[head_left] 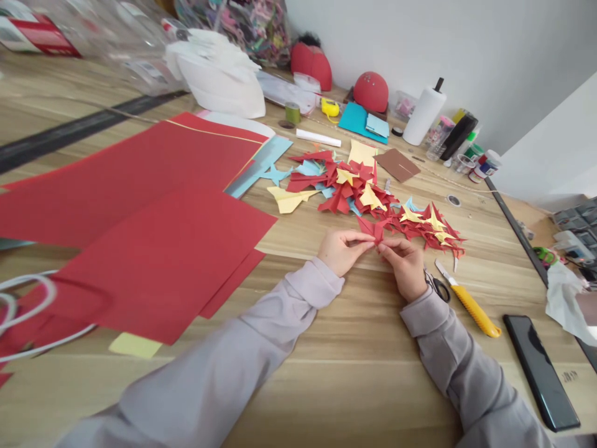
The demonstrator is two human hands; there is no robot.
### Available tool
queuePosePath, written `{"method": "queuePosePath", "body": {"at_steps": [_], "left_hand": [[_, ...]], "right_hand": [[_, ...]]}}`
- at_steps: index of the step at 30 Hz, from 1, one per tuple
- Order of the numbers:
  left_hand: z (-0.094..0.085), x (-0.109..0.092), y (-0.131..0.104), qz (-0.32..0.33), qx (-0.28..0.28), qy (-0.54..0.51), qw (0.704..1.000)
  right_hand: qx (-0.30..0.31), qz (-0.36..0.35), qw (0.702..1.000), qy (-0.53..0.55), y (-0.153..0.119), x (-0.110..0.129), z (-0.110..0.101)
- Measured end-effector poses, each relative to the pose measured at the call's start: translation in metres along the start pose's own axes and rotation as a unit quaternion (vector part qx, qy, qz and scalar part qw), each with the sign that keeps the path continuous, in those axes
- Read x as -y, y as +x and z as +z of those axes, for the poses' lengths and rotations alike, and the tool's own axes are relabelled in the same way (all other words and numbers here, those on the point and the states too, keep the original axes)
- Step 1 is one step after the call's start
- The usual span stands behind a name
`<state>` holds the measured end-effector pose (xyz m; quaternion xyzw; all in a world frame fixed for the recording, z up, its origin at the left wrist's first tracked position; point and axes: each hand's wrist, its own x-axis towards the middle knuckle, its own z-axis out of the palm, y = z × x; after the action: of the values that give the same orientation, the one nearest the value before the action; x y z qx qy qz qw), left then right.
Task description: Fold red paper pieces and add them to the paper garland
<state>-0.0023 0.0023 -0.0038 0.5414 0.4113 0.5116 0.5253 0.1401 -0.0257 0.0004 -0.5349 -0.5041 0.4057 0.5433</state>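
Folded red paper (372, 229); red bottle label (46, 35) blurred.

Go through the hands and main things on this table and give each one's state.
Left hand: pinching the red folded piece.
Right hand: pinching it too.
Red folded piece: creased, gripped from both sides.
Paper heap: folded pieces, loosely piled.
Large red sheets: flat, overlapping.
Yellow cutter: lying down, blade seemingly extended.
Scissors: partly hidden; open or shut unclear.
Phone: face up, screen dark.
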Motion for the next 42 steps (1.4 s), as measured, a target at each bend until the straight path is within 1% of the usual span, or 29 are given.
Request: {"method": "queuePosePath", "body": {"at_steps": [6,11,15,22,33,42], "left_hand": [[0.0011,-0.0023,-0.0004,-0.013,-0.007,-0.019,1.0],[0.0011,-0.003,0.0,-0.043,-0.005,-0.053,0.998],[0.0018,-0.0039,0.0001,-0.063,-0.007,-0.069,0.996],[0.0031,-0.0042,0.0002,-0.078,-0.004,-0.1,0.992],[0.0027,-0.0006,0.0021,-0.093,0.011,-0.118,0.989],[0.0013,-0.0009,0.0029,-0.103,0.039,-0.123,0.986]], "right_hand": [[-0.011,0.014,1.0,0.006,0.0002,-0.0001,-0.0003],[-0.027,0.022,0.999,0.009,-0.0002,0.0007,0.0005],[-0.022,0.025,0.999,0.013,-0.0006,0.0014,0.0006],[-0.019,0.023,1.0,0.005,0.0001,0.0005,-0.0002],[-0.023,0.031,0.999,0.009,0.0012,-0.0007,0.0],[-0.016,0.04,0.998,0.044,0.0026,0.0008,-0.0006]]}}
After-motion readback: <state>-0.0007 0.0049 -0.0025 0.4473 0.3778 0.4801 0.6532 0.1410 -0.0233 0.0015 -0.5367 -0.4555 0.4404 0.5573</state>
